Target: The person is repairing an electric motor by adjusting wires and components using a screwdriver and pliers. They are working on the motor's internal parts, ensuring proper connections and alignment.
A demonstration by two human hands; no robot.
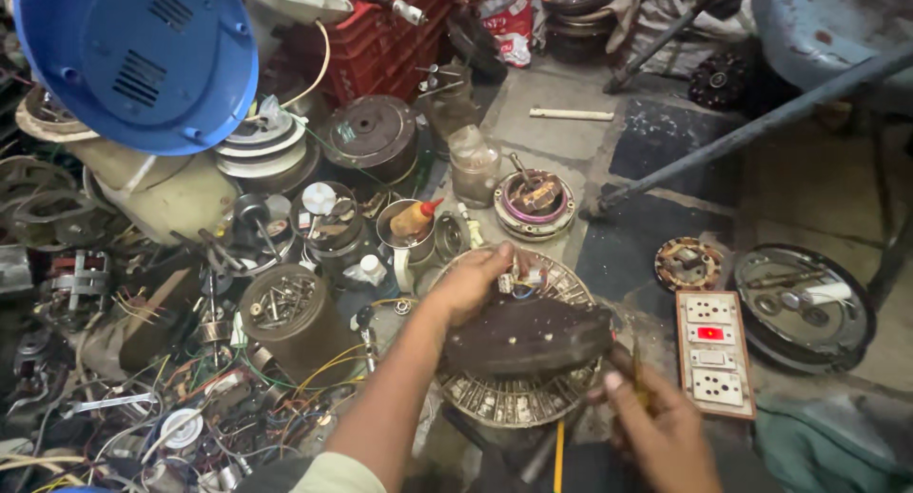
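**Iron base held over the motor core**

The dark iron base (pixel 528 336) lay on a round motor core (pixel 518 360) on the floor — left hand (pixel 471 282) clenched on its rear wiring, right hand (pixel 656 426) gripping a thin tool. Steadying the base firmly would have helped.

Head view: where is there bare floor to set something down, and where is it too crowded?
Bare floor lies between the white stick and the round coil part, and on the dark tile left of the switchboard. Left of the left hand, the tin of screws, wires and motor parts crowd everything.
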